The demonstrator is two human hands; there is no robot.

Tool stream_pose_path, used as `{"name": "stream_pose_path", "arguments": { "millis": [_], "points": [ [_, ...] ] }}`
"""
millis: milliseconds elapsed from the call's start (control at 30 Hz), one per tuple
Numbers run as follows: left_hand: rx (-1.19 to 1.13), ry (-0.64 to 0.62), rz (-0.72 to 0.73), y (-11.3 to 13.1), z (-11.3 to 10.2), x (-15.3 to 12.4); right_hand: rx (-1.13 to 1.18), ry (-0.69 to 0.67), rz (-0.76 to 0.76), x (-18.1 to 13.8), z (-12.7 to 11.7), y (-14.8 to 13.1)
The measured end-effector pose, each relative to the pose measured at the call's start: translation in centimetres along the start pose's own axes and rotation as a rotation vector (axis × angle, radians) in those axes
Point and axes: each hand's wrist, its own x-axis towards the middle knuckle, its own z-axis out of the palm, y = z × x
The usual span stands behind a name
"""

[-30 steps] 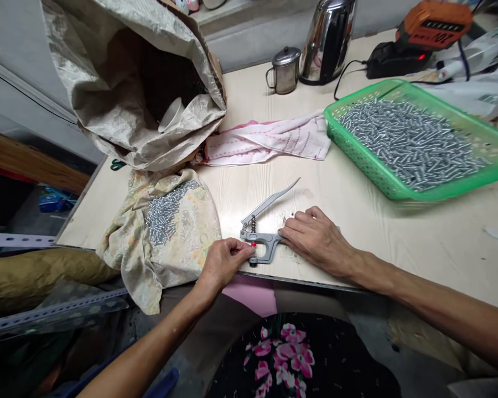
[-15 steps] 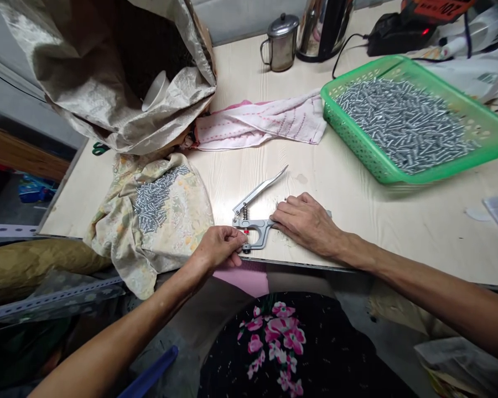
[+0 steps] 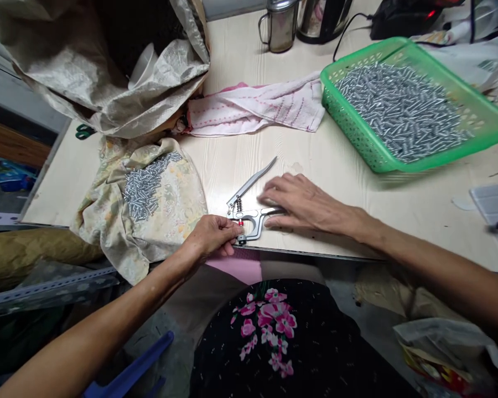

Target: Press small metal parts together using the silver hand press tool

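Observation:
Grey snap-fastener pliers (image 3: 257, 224) lie on the table near its front edge. Their upper handle is raised at a slant, with a spring and a red part by the jaw. At the jaw, my left hand (image 3: 216, 233) is closed in a pinch; what sits between its fingertips, if anything, is too small to make out. My right hand (image 3: 307, 202) is over the lower handle, thumb and fingers apart around it, the fingertips slightly blurred. Whether it touches the handle I cannot tell.
Small silvery metal pieces (image 3: 143, 190) lie on a flowered cloth (image 3: 182, 188) to the left. More fill a green basket (image 3: 357, 141) on the right. A large open sack (image 3: 149, 105), a striped towel (image 3: 257, 110) and a metal mug (image 3: 282, 27) stand or lie farther back.
My right hand has lifted and spread its fingers, moving from beside the handle to over it. My left hand keeps its pinch at the jaw. The whole view has shifted slightly.

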Motion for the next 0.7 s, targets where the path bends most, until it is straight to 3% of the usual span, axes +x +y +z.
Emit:
{"name": "stream_pose_path", "arguments": {
  "millis": [100,233,567,633,700],
  "points": [
    [-0.012,0.008,-0.001,-0.3,0.1,0.0,-0.054,0.050,-0.056,0.9,-0.3,1.8],
    [-0.044,0.017,0.000,-0.9,0.2,0.2,-0.131,-0.006,-0.082,2.4,-0.1,3.4],
    [0.003,0.039,0.046,-1.4,0.5,0.1,-0.187,-0.069,-0.097,1.8,-0.3,3.0],
    [0.118,0.187,0.187,-1.5,1.0,-0.1,-0.150,-0.017,-0.126,0.9,-0.1,2.7],
    [0.281,0.429,0.444,-1.5,2.1,-0.6,-0.089,0.121,-0.187,0.8,0.2,2.3]
  ]
}}
